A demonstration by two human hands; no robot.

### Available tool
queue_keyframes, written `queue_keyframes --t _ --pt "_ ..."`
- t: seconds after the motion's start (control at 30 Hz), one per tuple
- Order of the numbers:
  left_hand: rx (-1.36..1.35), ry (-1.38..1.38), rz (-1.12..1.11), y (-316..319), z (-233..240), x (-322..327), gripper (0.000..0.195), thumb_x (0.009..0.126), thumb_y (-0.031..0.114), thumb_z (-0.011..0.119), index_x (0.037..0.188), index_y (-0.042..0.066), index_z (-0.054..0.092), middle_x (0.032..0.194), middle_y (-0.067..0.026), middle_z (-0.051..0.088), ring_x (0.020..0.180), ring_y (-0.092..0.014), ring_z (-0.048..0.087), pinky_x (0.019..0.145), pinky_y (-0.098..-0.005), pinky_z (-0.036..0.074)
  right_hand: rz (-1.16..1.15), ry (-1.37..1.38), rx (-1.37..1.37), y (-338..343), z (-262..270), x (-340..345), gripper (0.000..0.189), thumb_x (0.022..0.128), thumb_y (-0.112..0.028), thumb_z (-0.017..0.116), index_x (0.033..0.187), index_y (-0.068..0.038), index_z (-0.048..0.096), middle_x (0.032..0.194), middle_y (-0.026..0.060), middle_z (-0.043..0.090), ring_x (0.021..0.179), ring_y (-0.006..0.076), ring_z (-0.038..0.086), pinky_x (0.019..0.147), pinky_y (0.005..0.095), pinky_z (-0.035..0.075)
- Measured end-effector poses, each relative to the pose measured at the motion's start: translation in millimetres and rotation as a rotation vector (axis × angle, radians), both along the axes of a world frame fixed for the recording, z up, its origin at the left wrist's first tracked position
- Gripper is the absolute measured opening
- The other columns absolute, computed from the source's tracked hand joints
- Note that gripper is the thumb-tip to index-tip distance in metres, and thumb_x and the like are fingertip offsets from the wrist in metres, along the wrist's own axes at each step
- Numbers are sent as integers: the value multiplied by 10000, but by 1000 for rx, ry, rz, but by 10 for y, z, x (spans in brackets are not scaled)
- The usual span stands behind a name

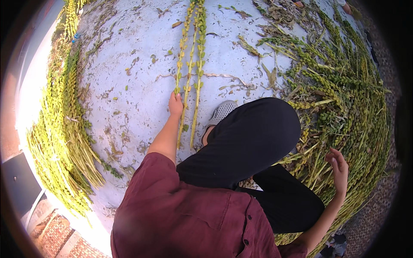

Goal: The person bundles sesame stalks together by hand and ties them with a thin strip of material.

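Three long pod-bearing plant stalks, likely sesame, lie side by side on a pale ground sheet [142, 61] in front of me. My left hand [175, 105] grips the lower end of the leftmost stalk [179, 67]. Just right of that hand run the middle stalk [189, 67] and the right stalk [200, 48], their bare stems pointing towards me. Over a big heap of green and yellow stalks [351, 129] on my right hovers my right hand [339, 167], fingers loosely bent and apart, with nothing visible in it.
A bundle of stalks [69, 135] lies along the sunlit left side. My grey perforated clog [223, 113] and bent knee [274, 122] are close to the right stalk. Dry leaf scraps [287, 16] litter the sheet. Another person's hand [347, 8] shows at the top right.
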State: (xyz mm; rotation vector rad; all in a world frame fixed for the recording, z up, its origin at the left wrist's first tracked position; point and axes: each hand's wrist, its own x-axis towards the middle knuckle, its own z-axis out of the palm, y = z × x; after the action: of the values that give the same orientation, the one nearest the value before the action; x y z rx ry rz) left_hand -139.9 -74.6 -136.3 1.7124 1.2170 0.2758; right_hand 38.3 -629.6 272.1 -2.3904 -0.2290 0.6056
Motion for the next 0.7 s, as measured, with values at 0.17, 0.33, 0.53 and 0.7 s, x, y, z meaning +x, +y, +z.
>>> queue_keyframes --t 0.17,0.33,0.53,0.7 --pt "109 -50 -75 19 -129 -31 287 982 219 498 1209 57 568 939 -145 667 842 -306 634 784 -423 484 12 14 29 -44 -21 38 309 1002 -94 500 1287 -2 574 1021 61 673 959 161 642 894 331 503" --pt "126 78 -241 63 -178 -36 293 969 279 529 1110 32 599 967 -188 653 889 -383 606 816 -459 468 -6 46 5 -33 -20 29 309 1003 -97 500 1287 7 570 1021 58 666 960 159 639 898 327 499" --pt "160 185 -438 271 17 -15 365 953 369 554 1046 20 606 935 -228 650 910 -417 608 778 -497 466 0 99 -4 -27 -61 36 343 1017 -133 491 1326 12 530 1050 68 656 973 161 631 904 324 492" --pt "178 101 -264 129 45 63 306 967 309 527 1108 37 535 1003 -220 645 933 -432 600 792 -511 456 0 99 -7 -172 -74 17 343 1016 -138 497 1326 5 533 1060 65 651 982 156 620 909 323 486"
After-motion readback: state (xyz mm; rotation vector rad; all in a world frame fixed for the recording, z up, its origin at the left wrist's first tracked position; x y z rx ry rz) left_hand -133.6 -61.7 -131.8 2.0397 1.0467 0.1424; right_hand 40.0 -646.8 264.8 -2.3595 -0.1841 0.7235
